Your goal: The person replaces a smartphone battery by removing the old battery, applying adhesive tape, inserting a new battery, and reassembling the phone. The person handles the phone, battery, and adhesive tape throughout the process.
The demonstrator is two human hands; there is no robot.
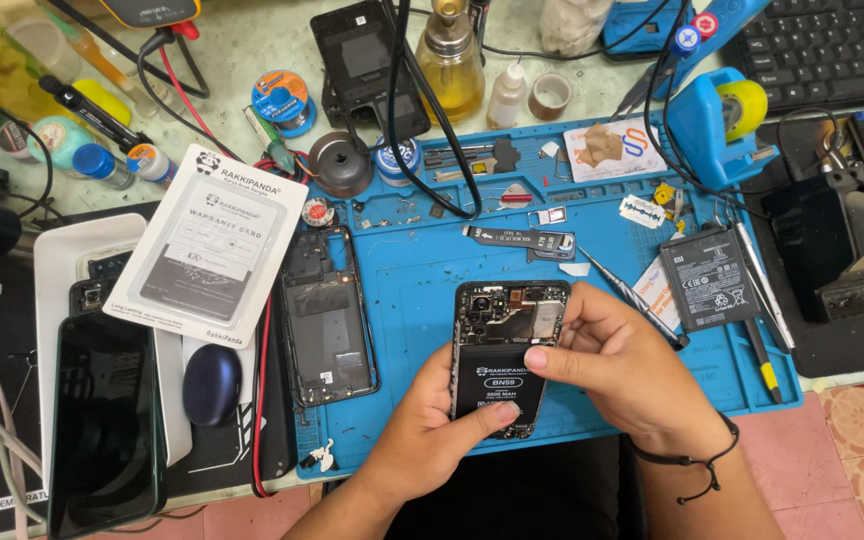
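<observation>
While both hands met over one device, lay as follows, largest first:

Mat: blue silicone repair mat (412, 300) on the bench, crowded along its far edge, barer at the middle and near edge.

Opened phone: black back-less smartphone with exposed board and black battery (505, 355), near the mat's near edge, between the hands; long axis running away from the body, camera end far, tilted slightly rightward.

Left hand (422, 440): came in from below-left, cradled the phone's lower half; thumb pressed flat across the battery face, other fingers hidden beneath, so spread or curled could not be told.

Right hand (617, 365): lay right of the phone, nearer its upper half; fingertips (537, 357) bunched together, pressing at the battery's upper right edge, thumb tucked under.

Spare frame: empty black phone frame (327, 315), just left of the phone, apart from it.

Loose battery: grey rectangular battery (709, 280), right of the right hand, near the mat's right edge.

Tweezers: slim metal tweezers (624, 290), just beyond the right hand's knuckles.

Room: open mat beyond the phone's far end; tighter at the sides.
</observation>
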